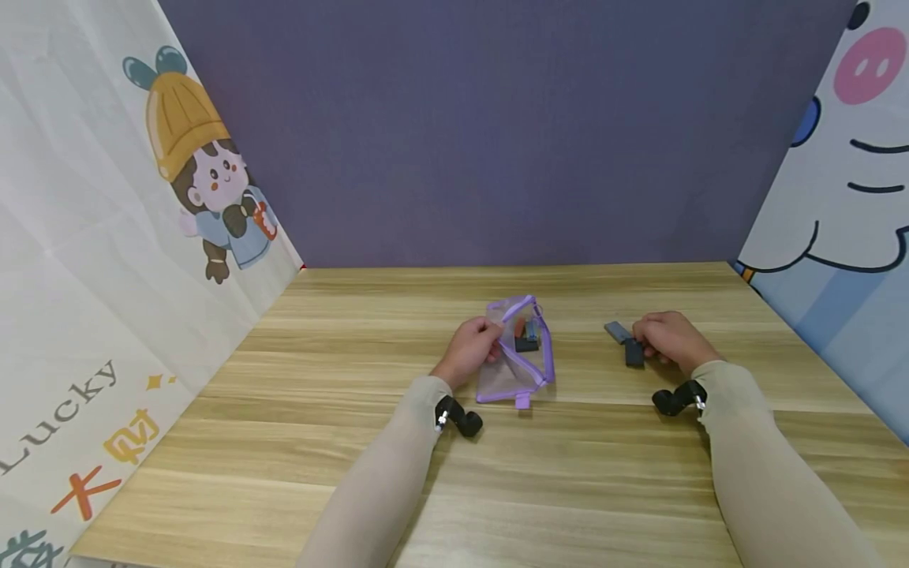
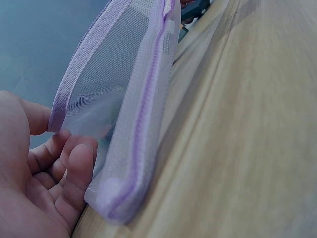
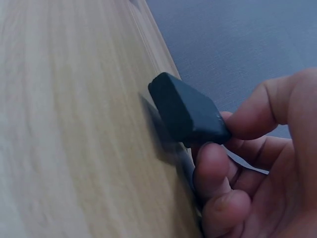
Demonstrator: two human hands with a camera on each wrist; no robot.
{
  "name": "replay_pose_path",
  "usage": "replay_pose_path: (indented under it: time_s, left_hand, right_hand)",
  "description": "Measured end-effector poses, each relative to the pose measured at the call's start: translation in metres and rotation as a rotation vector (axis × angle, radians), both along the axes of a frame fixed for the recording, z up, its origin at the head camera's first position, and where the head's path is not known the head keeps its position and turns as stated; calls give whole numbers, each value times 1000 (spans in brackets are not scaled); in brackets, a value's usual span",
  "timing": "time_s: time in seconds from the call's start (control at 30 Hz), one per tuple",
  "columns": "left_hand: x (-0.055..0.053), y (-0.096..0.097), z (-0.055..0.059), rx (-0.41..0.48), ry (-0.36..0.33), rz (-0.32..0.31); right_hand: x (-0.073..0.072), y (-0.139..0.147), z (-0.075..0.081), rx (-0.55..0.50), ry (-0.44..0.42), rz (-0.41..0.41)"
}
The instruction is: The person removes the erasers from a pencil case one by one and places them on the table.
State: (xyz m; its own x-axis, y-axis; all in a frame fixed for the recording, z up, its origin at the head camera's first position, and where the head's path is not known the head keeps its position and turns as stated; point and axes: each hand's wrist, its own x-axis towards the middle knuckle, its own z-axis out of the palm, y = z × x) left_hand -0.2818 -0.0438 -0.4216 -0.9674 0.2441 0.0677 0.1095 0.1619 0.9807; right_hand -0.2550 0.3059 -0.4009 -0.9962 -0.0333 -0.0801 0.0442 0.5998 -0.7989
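My left hand [image 1: 469, 347] pinches the purple-trimmed edge of a see-through mesh zipper pouch [image 1: 501, 381], and its mouth gapes. Through it show a black block [image 1: 526, 345], a blue-grey piece [image 1: 531, 330] and a reddish-brown one [image 1: 520, 326]. To the right of the pouch, my right hand [image 1: 671, 341] holds a small black block [image 3: 185, 111] between thumb and fingers, just above the table. A flat grey bar [image 1: 616, 331] lies at an angle beside that block; whether the hand touches it I cannot tell. In the left wrist view the pouch mesh [image 2: 111, 64] blurs its contents.
Both hands are over a wood-grain table [image 1: 341, 355]. A dark blue-grey panel [image 1: 497, 134] rises along its back edge. Printed cloths hang at the left [image 1: 71, 237] and right [image 1: 852, 221]. Each wrist wears a black camera mount.
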Motion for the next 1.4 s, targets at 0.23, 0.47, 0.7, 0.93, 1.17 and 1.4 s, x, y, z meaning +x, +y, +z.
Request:
replay_pose_path:
  time_s: [0.23,0.47,0.7,0.93,1.17,1.4]
  left_hand:
    - [1,0,0,0,-6,0]
    - [1,0,1,-2,-8,5]
    - [1,0,1,-6,-3,3]
    - [1,0,1,-7,-5,4]
    - [0,0,0,-5,-2,2]
    - [0,0,0,-5,-1,0]
  right_hand:
    - [-1,-1,-1,2,8,1]
    - [-1,0,-2,-3,30,2]
    - [0,0,-2,-7,40,-15]
    - [1,0,-2,2,40,-21]
    - [0,1,-4,11,49,-24]
    - [0,2,-6,-11,67,-45]
